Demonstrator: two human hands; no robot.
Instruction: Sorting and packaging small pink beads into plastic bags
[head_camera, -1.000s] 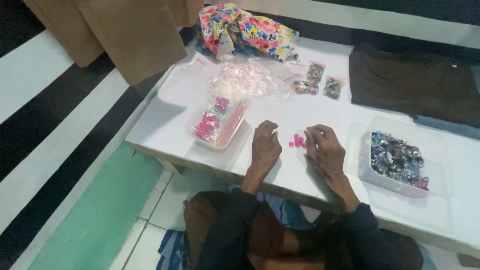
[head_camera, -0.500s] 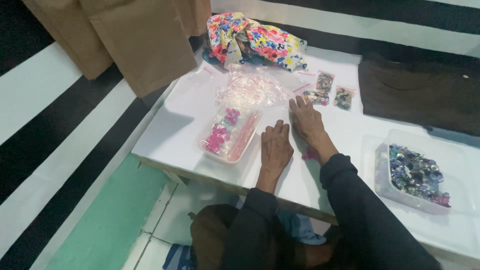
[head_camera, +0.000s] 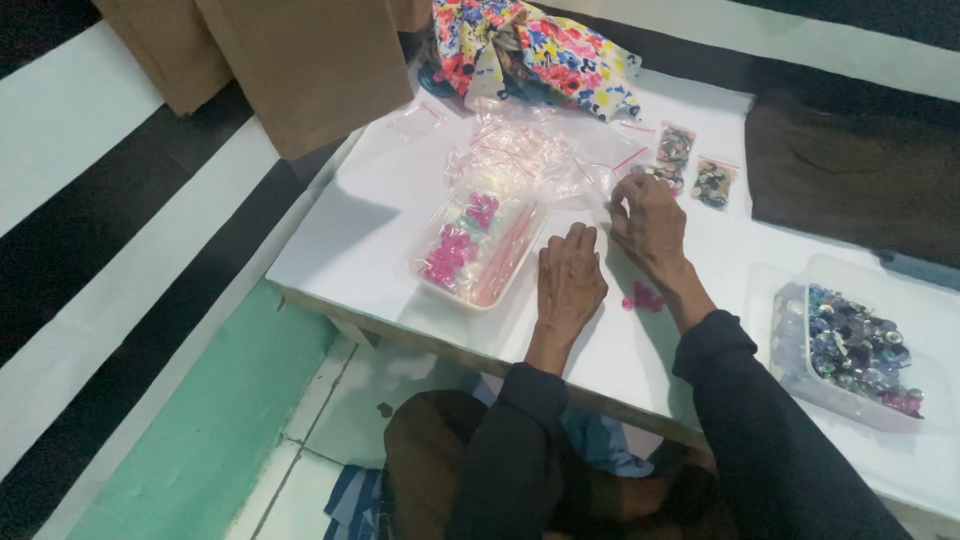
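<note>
White tabletop (head_camera: 360, 240) fills the centre of the frame, with a striped black-and-white floor and a green strip at lower left. We note a heap of small clear plastic bags (head_camera: 515, 155) at upper centre; the right hand (head_camera: 648, 222) reaches to its right edge with fingers curled and pinching at what appears to be one bag, though the film is too faint against the white for us to confirm the grip. The left hand (head_camera: 568, 280) lies flat and open, palm down, empty, just right of a shallow clear tray (head_camera: 478, 250) holding pink pieces, seemingly bracing the person. A small cluster of loose pink pieces (head_camera: 642, 298) sits between the two wrists, near the table's front edge, kept within easy reach. Two filled bags (head_camera: 692, 168) of dark mixed pieces lie above the right hand, set apart from the empty ones. A clear tub (head_camera: 850, 350) of mixed dark and shiny pieces stands at lower right, well apart from the tray. A floral cloth (head_camera: 530, 50) lies bunched at top centre, brown fabric (head_camera: 290, 60) hangs at upper left, and a dark cloth (head_camera: 850, 170) covers the upper right.
</note>
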